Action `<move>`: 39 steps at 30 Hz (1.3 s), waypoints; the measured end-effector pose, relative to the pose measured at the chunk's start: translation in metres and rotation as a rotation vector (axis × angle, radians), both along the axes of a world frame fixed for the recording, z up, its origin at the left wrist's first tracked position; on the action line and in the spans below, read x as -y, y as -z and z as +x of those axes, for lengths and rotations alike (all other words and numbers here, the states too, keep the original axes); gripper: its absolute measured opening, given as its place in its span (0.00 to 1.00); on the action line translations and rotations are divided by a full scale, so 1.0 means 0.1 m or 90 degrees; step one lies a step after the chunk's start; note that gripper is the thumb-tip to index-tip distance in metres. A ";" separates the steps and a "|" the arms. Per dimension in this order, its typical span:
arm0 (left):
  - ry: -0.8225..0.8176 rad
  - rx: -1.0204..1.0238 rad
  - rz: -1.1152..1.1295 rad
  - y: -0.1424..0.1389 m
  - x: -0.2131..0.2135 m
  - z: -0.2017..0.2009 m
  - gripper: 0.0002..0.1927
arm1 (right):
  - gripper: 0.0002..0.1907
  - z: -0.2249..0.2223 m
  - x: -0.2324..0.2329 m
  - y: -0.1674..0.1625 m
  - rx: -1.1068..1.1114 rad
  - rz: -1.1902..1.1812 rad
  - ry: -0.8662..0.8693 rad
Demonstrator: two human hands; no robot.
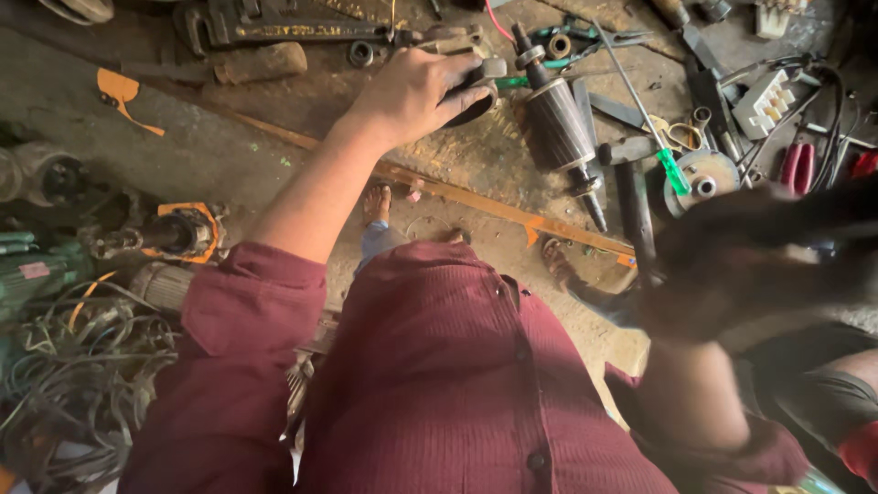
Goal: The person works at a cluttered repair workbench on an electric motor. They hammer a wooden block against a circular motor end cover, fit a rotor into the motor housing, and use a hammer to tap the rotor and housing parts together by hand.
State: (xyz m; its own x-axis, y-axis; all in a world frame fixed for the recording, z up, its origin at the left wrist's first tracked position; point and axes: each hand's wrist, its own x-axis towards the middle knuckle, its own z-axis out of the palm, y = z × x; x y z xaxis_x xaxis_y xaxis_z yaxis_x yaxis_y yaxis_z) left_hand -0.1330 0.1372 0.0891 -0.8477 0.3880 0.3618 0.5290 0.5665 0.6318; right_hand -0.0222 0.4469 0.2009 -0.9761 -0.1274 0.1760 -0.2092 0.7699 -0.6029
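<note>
Left hand [416, 91]: grip closed over a dark rounded metal part [471, 96] lying on the surface [274, 101], fingers curled across its top, palm down. The part sits directly under the fingers, touching the workbench top.

Right hand [732, 274]: blurred, close to the camera, wrapped about something dark; how tight the grip is, and what it holds, cannot be told.

Just beyond the left grip, a ribbed motor rotor [555, 128] on its shaft lies tilted. Farther out from it, a screwdriver with a green handle [672, 169] crosses a round metal disc [702, 176]. Past that, red-handled pliers [797, 165] and a white terminal block [766, 101]. Behind the grip, a large pipe wrench [274, 27].

Surface: worn, grimy, dust-coloured, edged with an orange-painted strip [476, 201]. Below the edge, on the floor toward the wearer's left arm, a tangle of grey wire [82, 366] and a green motor housing [37, 265]. The wearer has a maroon shirt [439, 384].
</note>
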 end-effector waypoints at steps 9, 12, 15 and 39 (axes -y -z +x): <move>-0.030 -0.032 -0.005 -0.12 -0.06 -0.02 0.21 | 0.26 -0.08 0.23 -0.06 0.015 -0.040 -0.153; -0.061 0.035 -0.029 -0.15 -0.08 -0.02 0.21 | 0.28 -0.04 0.22 -0.16 -0.058 -0.061 -0.136; -0.043 -0.023 -0.014 -0.13 -0.08 -0.01 0.19 | 0.29 -0.02 0.18 -0.12 -0.052 -0.058 -0.088; -0.034 0.022 -0.023 -0.24 -0.05 -0.02 0.23 | 0.27 0.04 0.18 -0.20 -0.048 -0.082 -0.105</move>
